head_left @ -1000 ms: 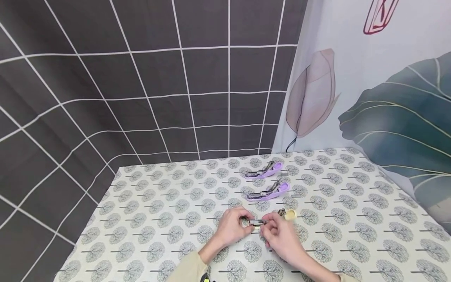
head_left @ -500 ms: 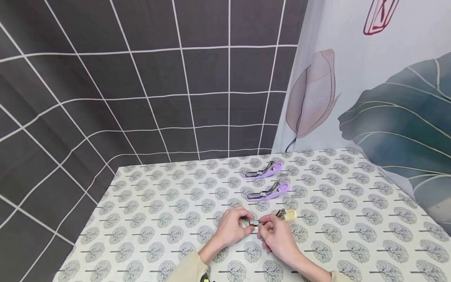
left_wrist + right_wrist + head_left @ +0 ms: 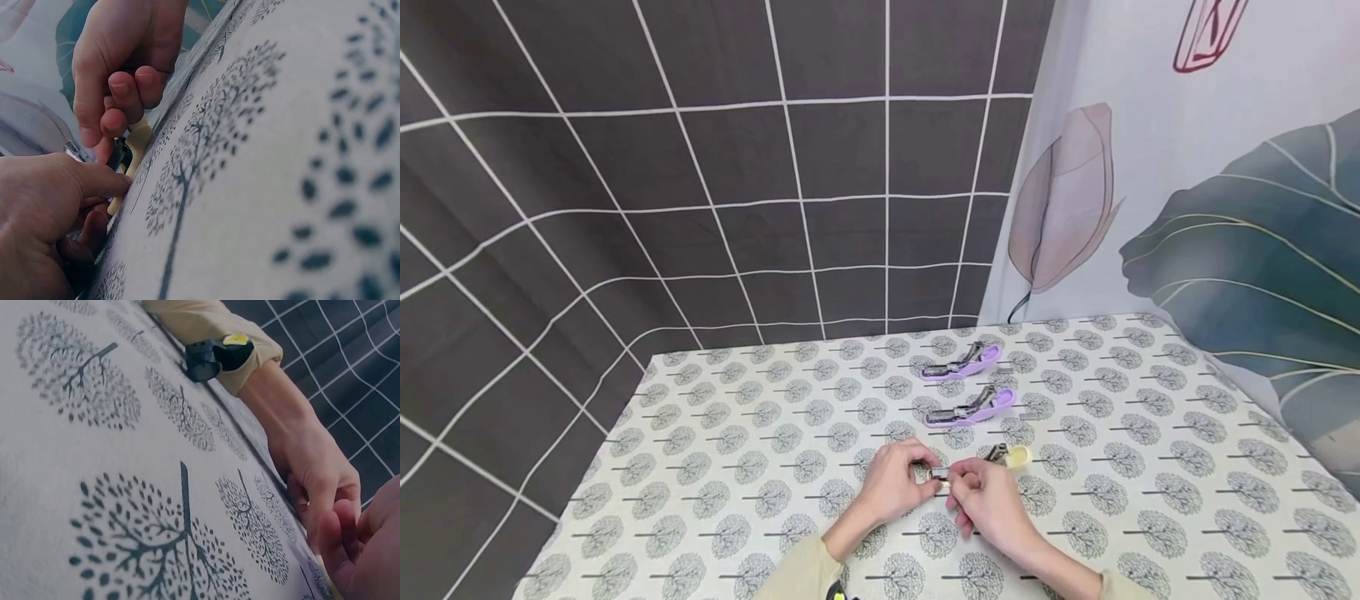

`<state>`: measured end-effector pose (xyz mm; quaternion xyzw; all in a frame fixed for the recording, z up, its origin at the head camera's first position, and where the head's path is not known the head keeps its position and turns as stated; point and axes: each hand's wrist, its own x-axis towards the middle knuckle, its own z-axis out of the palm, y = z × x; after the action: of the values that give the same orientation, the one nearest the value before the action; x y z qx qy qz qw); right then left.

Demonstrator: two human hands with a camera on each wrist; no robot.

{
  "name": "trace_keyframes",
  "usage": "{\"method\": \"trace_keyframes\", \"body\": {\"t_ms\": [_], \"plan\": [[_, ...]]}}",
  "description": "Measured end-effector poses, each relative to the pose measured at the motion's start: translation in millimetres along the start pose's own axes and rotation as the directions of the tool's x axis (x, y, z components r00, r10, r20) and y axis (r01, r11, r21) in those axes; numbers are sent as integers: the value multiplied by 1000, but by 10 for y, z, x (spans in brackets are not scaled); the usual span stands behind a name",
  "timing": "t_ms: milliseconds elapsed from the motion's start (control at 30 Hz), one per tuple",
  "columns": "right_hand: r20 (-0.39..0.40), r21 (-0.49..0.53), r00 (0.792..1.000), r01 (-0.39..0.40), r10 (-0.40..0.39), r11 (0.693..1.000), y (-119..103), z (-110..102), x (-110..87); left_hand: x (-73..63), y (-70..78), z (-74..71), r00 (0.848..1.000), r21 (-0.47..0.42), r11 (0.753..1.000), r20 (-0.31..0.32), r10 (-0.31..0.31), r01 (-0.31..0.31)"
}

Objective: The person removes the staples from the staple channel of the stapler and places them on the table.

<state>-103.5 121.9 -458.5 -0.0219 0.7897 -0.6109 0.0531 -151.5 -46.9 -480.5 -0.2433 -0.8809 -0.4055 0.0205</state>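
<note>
An opened yellow stapler [image 3: 1018,457] lies on the tree-print cloth, its metal parts swung up from the pale base. My left hand [image 3: 895,482] grips its left end; in the left wrist view the thumb presses along the yellow base [image 3: 138,145]. With thumb and forefinger my right hand [image 3: 988,493] pinches at a silvery row of staples [image 3: 942,473] over the stapler's channel, the other fingers loosely bent. The fingertips hide most of the row. In the right wrist view, my left hand [image 3: 322,469] is partly covered by the right fingers [image 3: 334,547].
Two opened purple staplers [image 3: 970,409] [image 3: 962,364] lie one behind the other beyond my hands. A small grey strip [image 3: 1036,415] lies right of the nearer one. Behind the cloth-covered table [image 3: 737,508] hangs a dark grid curtain [image 3: 835,167].
My right hand has shifted slightly left, towards the left fingertips, so less of the silvery row shows and more of the yellow stapler's raised part appears. The left hand stays in place.
</note>
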Motion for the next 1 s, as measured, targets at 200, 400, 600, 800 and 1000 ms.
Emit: {"method": "trace_keyframes", "body": {"t_ms": [200, 400, 600, 800, 1000], "plan": [[-18, 73, 998, -54, 55, 996, 2, 13, 3, -3, -10, 4, 1000, 13, 1000, -3, 1, -1], [-33, 92, 997, -60, 63, 994, 9, 14, 1, -4, -4, 7, 1000, 7, 1000, -8, 6, -6], [-44, 95, 997, -56, 60, 994, -7, 16, 12, 5, 5, -4, 1000, -4, 1000, -7, 10, -10], [-75, 77, 996, -52, 58, 996, 16, 38, 19, 2, -4, 13, 1000, 0, 1000, -7, 13, -13], [-83, 56, 995, -42, 47, 998, 31, 60, 59, 2, -5, 13, 1000, -8, 1000, 2, 2, -2]]}}
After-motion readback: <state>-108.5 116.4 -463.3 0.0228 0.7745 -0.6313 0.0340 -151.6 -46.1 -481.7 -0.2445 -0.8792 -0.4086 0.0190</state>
